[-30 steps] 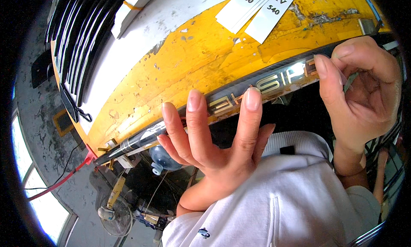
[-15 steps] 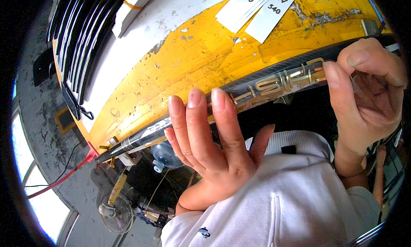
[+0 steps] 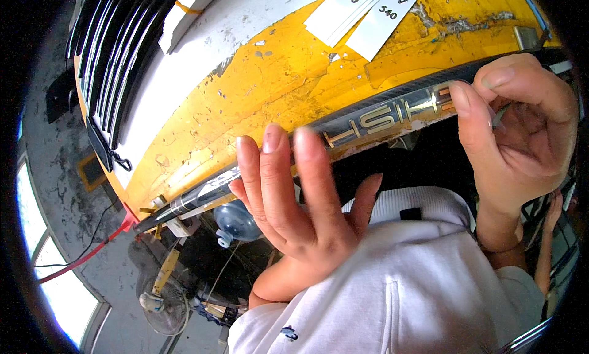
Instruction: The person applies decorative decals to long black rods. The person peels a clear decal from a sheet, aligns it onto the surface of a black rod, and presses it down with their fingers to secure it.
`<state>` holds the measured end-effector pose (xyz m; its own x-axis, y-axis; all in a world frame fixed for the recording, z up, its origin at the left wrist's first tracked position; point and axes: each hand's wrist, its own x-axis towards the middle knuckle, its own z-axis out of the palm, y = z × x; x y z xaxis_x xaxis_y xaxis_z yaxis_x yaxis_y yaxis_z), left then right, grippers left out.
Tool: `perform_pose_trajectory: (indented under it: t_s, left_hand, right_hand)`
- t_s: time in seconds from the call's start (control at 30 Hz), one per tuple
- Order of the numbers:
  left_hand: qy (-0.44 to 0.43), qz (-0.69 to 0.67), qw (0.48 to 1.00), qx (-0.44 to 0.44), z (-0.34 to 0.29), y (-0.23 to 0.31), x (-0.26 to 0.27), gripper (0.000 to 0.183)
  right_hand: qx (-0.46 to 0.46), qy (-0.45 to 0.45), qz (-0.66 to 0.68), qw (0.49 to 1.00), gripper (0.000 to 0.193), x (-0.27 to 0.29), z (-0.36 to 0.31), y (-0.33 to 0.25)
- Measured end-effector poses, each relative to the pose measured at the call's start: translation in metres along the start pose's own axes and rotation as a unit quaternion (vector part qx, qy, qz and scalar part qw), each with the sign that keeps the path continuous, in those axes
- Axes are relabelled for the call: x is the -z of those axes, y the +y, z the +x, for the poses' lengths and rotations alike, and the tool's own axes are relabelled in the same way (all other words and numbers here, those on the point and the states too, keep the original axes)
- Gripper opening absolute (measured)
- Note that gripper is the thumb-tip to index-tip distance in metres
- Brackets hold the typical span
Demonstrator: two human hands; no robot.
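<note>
A long, slim black rod with a carbon-like weave runs along the near edge of the yellow worktop, slanting up to the right. On it lies a clear film decal with gold letters. My right hand pinches the decal's right end between thumb and forefinger, and a bit of clear film shows inside the curled fingers. My left hand is open, its fingers spread with the tips at the rod, left of the letters. Blur on the left forefinger hides whether it presses the rod.
White printed paper strips lie on the worn yellow worktop. Several black strips stand bundled at the far left beside a white bar. Below the edge are a red clamp, a clear bottle and a fan.
My right hand has shifted slightly left and down with the decal's end. The lettering now sits closer along the rod. My left hand has moved a little left, fingers still spread.
</note>
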<state>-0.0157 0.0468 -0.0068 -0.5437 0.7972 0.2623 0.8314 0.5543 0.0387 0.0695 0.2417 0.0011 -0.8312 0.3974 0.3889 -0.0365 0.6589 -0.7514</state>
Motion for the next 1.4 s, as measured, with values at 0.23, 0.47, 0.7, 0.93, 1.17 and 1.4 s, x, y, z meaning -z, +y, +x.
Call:
perform_pose_trajectory:
  t_s: [0.23, 0.47, 0.7, 0.93, 1.17, 1.4]
  left_hand:
    - [0.088, -0.062, 0.994, 0.008, 0.0, -0.001, -0.009, 0.061]
    - [0.1, -0.081, 0.992, -0.013, 0.0, -0.007, -0.011, 0.055]
    - [0.107, -0.024, 0.994, 0.006, 0.0, -0.002, -0.012, 0.038]
    - [0.033, 0.036, 0.998, -0.034, 0.003, 0.0, -0.001, 0.05]
    - [0.051, 0.027, 0.997, -0.046, 0.007, -0.003, -0.002, 0.047]
    - [0.016, 0.023, 0.999, -0.04, 0.01, 0.0, 0.009, 0.047]
  right_hand:
    - [0.018, -0.01, 0.009, 1.0, 0.044, 0.004, 0.002, -0.001]
    - [0.046, -0.028, 0.028, 0.998, 0.046, 0.01, 0.005, -0.005]
    - [0.067, -0.047, 0.042, 0.996, 0.047, 0.013, 0.007, -0.009]
    - [0.077, -0.056, 0.045, 0.994, 0.048, 0.014, 0.01, -0.011]
    - [0.079, -0.068, 0.047, 0.993, 0.05, 0.017, 0.007, -0.017]
    - [0.083, -0.073, 0.047, 0.993, 0.051, 0.017, 0.008, -0.02]
